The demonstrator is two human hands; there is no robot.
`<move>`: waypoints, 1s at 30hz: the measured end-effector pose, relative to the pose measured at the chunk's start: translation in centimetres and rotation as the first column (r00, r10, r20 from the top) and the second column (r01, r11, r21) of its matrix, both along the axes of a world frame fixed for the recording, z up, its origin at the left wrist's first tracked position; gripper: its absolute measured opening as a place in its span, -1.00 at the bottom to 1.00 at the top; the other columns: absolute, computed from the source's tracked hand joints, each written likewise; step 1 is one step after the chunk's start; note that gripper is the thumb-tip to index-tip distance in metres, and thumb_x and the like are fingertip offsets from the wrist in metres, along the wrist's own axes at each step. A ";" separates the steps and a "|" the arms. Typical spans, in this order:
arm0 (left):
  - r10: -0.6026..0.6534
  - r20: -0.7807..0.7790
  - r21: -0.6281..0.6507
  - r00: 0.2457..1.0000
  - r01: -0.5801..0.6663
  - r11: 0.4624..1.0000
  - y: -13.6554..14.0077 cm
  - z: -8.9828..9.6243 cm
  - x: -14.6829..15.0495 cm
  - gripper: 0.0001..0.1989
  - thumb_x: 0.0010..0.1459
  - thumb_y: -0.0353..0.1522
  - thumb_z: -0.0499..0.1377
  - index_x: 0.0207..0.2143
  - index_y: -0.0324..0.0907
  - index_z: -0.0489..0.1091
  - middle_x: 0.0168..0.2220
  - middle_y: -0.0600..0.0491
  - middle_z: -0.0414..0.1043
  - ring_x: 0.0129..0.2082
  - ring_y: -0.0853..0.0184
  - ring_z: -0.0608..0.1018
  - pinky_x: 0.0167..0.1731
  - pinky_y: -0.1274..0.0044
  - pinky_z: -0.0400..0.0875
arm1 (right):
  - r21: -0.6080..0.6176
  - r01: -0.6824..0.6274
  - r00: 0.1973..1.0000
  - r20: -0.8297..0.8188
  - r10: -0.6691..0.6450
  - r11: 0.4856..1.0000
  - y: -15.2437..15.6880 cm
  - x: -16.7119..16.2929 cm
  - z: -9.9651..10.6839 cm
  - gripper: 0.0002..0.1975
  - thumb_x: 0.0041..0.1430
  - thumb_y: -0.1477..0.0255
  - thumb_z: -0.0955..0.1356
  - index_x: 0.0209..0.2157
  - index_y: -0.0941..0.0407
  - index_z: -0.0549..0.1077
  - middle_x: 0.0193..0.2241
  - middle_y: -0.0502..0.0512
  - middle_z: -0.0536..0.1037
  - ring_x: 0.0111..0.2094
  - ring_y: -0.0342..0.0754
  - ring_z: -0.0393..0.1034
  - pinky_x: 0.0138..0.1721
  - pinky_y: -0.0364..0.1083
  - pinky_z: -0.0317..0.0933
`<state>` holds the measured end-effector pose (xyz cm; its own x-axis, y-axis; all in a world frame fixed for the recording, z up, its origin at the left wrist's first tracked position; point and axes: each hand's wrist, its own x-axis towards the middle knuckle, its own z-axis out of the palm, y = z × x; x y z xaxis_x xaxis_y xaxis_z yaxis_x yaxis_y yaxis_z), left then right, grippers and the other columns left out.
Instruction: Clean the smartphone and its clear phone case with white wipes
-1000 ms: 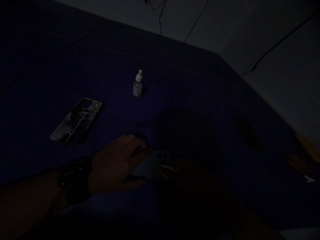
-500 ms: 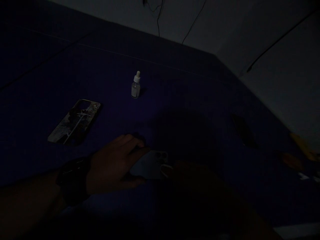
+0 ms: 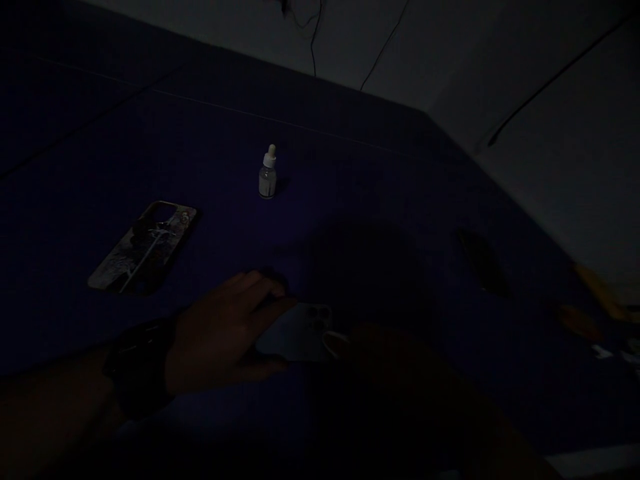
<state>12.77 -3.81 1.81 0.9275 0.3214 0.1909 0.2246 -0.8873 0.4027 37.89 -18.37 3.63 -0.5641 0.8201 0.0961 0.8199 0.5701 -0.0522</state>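
Observation:
In the head view my left hand [image 3: 227,330], with a dark watch [image 3: 140,360] on its wrist, grips the left end of a pale blue smartphone [image 3: 290,333]. The phone lies back up, its camera lenses toward the right. My right hand [image 3: 370,350] is at the phone's right end, deep in shadow. A small whitish piece [image 3: 336,343] shows at its fingertips, against the phone near the cameras; what it is I cannot make out. How the right fingers close is mostly lost in the dark.
Left of the hands lies a patterned phone case [image 3: 145,247]. A dropper bottle [image 3: 267,177] stands upright behind them. At the right are a dark flat object [image 3: 483,260] and a yellow item [image 3: 600,290] by the wall. Cables [image 3: 383,50] hang at the back.
My right fingertips and the whitish piece have shifted slightly relative to the phone's camera corner, uncovering a lower lens. The left hand keeps its grip. The whole view has drifted a little.

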 end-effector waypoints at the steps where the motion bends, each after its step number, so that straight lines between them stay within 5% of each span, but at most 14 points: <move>1: -0.008 0.002 -0.005 1.000 0.008 1.000 0.0 0.0 0.0 -0.40 0.10 -0.17 0.32 0.15 -0.17 0.33 0.03 -0.12 0.37 -0.06 0.04 0.44 -0.08 0.22 0.42 | -0.003 -0.004 1.000 -0.012 0.004 1.000 0.1 -0.1 -0.1 -0.57 0.36 0.63 0.10 0.21 0.22 0.23 -0.21 0.19 0.59 -0.26 -0.03 0.47 -0.34 -0.07 0.32; 12: 0.001 0.010 -0.011 1.000 -0.001 1.000 0.1 0.1 0.1 -0.37 0.08 -0.18 0.35 0.18 -0.14 0.33 0.01 -0.10 0.38 -0.06 0.07 0.44 -0.08 0.25 0.40 | 0.036 0.022 1.000 -0.009 -0.022 0.999 0.4 -0.3 -0.2 -0.59 0.31 0.59 0.27 0.17 0.13 0.34 -0.29 0.11 0.56 -0.23 0.05 0.36 -0.17 0.08 0.23; 19: 0.006 0.029 -0.017 1.000 -0.006 1.000 0.0 0.1 0.1 -0.35 0.05 -0.19 0.38 0.17 -0.14 0.33 0.01 -0.09 0.38 -0.05 0.07 0.44 -0.08 0.26 0.40 | -0.088 0.057 0.997 0.062 -0.051 0.995 -0.1 -0.2 -0.7 -0.49 0.29 0.59 0.22 0.26 0.13 0.23 -0.27 0.09 0.56 -0.36 -0.05 0.42 -0.39 -0.07 0.21; 25: -0.001 0.022 -0.021 1.000 0.001 1.000 0.1 0.1 0.0 -0.37 0.10 -0.16 0.34 0.20 -0.11 0.31 0.02 -0.08 0.37 -0.04 0.09 0.43 -0.06 0.26 0.39 | 0.008 0.048 0.999 -0.024 -0.048 0.999 0.7 -1.7 -0.9 -0.58 0.29 0.60 0.21 0.16 0.18 0.31 -0.18 0.19 0.58 -0.23 0.02 0.44 -0.34 -0.03 0.26; 30: -0.017 0.027 -0.011 0.999 0.017 1.000 0.2 0.0 0.0 -0.36 0.12 -0.12 0.33 0.19 -0.13 0.30 0.03 -0.10 0.37 -0.01 0.07 0.42 -0.04 0.25 0.38 | 0.090 0.050 0.999 -0.016 -0.049 0.995 1.7 -1.6 -0.7 -0.70 0.30 0.57 0.27 0.02 0.10 0.44 -0.30 0.12 0.55 -0.31 0.00 0.35 -0.43 -0.07 0.15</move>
<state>12.78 -3.61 1.82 0.9274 0.3079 0.2125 0.1982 -0.8862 0.4188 36.29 -16.63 2.92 -0.5212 0.8345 0.1784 0.8468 0.5318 -0.0134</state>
